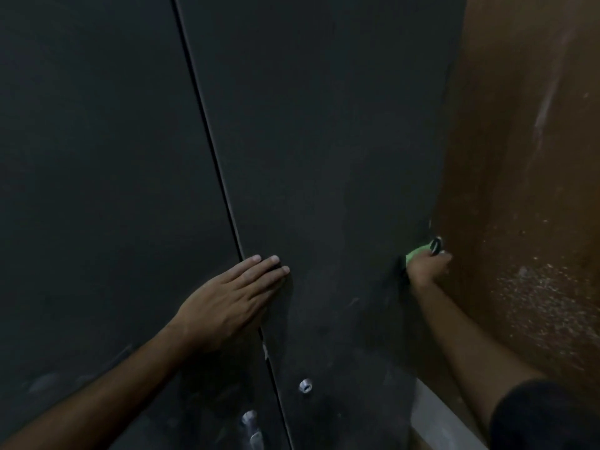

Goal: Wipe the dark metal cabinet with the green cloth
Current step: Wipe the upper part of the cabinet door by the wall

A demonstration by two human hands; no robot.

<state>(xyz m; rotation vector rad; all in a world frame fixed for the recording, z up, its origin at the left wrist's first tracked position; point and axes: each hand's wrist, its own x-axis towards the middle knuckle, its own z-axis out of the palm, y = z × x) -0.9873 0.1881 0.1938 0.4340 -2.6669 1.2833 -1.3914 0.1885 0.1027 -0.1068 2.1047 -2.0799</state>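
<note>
The dark metal cabinet fills most of the head view, with a thin vertical seam between its two doors. My left hand lies flat on the right door just beside the seam, fingers straight and together, holding nothing. My right hand is at the cabinet's right edge, next to the brown wall, closed around the green cloth. Only a small bright green strip of the cloth shows above the knuckles; the rest is hidden in the hand.
A brown wall with pale speckles and a whitish streak stands right beside the cabinet. A silver lock sits low on the right door, and a metal handle is below on the left door. A pale ledge runs along the bottom right.
</note>
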